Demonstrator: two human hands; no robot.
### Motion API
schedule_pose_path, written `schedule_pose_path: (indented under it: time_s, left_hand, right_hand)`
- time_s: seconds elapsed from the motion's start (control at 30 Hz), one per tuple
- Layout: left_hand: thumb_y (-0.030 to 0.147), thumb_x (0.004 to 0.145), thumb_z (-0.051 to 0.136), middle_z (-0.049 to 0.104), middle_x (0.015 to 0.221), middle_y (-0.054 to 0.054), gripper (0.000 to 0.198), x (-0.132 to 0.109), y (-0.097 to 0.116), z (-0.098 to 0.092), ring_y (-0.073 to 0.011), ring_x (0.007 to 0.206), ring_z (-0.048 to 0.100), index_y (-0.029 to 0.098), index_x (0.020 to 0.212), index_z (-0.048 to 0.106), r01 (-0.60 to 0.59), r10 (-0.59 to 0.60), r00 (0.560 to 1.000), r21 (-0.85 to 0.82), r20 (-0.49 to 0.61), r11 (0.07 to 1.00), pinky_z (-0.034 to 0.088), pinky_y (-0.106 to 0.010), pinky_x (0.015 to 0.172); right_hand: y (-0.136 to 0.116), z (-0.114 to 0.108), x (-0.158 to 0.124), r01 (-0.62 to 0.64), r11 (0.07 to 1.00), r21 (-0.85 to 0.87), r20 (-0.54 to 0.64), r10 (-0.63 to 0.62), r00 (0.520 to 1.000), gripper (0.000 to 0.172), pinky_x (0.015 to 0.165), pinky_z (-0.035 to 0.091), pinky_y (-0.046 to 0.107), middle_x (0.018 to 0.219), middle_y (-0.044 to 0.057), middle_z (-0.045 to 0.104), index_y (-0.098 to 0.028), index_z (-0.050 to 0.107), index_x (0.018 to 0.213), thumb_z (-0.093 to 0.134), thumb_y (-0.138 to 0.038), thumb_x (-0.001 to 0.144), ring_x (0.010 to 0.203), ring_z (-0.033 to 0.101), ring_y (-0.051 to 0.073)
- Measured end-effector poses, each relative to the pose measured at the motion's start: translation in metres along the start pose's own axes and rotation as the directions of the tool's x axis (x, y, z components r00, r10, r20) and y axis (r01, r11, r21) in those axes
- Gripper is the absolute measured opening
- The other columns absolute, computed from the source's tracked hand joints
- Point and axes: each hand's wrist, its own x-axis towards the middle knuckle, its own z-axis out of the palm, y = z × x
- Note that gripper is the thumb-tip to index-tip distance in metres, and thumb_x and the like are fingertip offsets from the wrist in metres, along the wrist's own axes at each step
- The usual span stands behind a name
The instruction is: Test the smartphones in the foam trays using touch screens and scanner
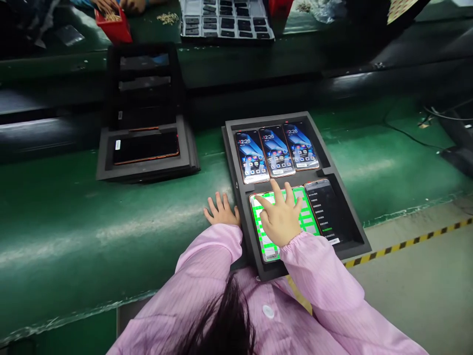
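Note:
My right hand (283, 217) is spread over the lower compartment of a black foam tray (343, 212). Its fingers reach across smartphones whose screens show a green and white grid (266, 241); whether each fingertip touches the glass I cannot tell. Beside them, on the right, lies a smartphone with a dark text menu (320, 207). The upper compartment holds three lit smartphones (278, 153) showing a home screen and 12:26. My left hand (222, 211) rests open and flat on the green bench, fingers spread, close against the tray's left edge.
A stack of black foam trays (185, 165) with dark-screened smartphones (148, 148) stands at the left. Across the bench are another person's hands (121, 6), a red bin (118, 29) and a tray of small dark parts (227, 37). Cables (414, 138) lie at right.

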Motion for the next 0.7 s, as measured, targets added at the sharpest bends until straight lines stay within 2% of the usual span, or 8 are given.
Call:
schedule_pose_path:
  time_s: [0.27,0.7]
  left_hand:
    - [0.037,0.079,0.041,0.03,0.145,-0.004,0.057,0.0,0.0,0.001,-0.0282,0.134,0.021,0.023,0.134,0.036,0.008,-0.008,1.0,0.013,0.005,1.0,0.017,-0.055,0.106]
    - [0.035,0.079,0.04,0.028,0.146,-0.005,0.057,0.002,-0.002,0.0,-0.0291,0.134,0.019,0.023,0.135,0.034,-0.006,0.005,0.999,0.006,0.046,1.0,0.017,-0.057,0.105]
  right_hand:
    - [-0.007,-0.001,-0.007,0.065,0.997,-0.035,0.025,-0.064,0.998,0.041,0.091,0.024,0.064,0.143,0.006,0.029,-0.035,0.057,0.113,0.045,-0.021,0.076,0.129,0.019,0.038]
    - [0.0,-0.004,-0.05,0.082,0.996,-0.039,0.063,-0.079,0.995,0.039,0.09,0.027,0.063,0.14,0.005,0.034,-0.036,0.059,0.109,0.048,-0.021,0.075,0.128,0.022,0.038]
